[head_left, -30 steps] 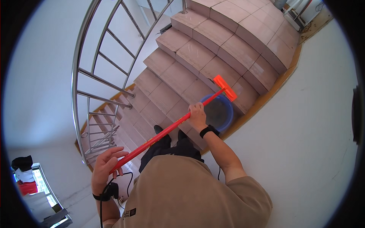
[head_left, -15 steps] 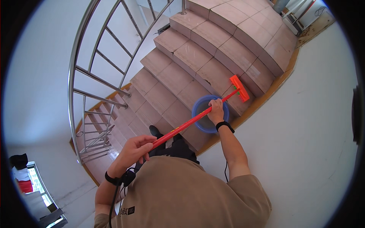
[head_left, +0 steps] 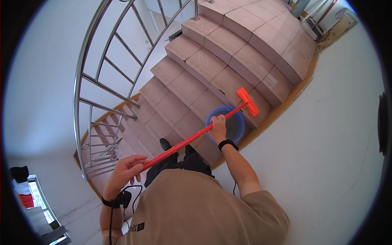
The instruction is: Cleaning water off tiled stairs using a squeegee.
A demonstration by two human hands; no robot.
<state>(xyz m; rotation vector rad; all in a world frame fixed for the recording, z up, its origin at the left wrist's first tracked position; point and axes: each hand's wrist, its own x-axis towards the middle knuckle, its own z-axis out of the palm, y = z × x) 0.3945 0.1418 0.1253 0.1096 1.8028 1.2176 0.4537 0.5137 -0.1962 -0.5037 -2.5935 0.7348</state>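
at lower left, the left hand (head_left: 125, 171) loosely cups the end of a red pole (head_left: 175, 149), fingers partly spread. the pole slants up through the middle, past steps (head_left: 206, 63) with greyish streaks and a dark mark on one edge. near the centre, the right hand (head_left: 218, 128) is wrapped round the pole, over a blue bucket (head_left: 242, 127). right of centre, the orange brush (head_left: 248, 102) is above a step; contact is unclear. work seems under way, not finished: streaks remain, and which steps are done cannot be told.
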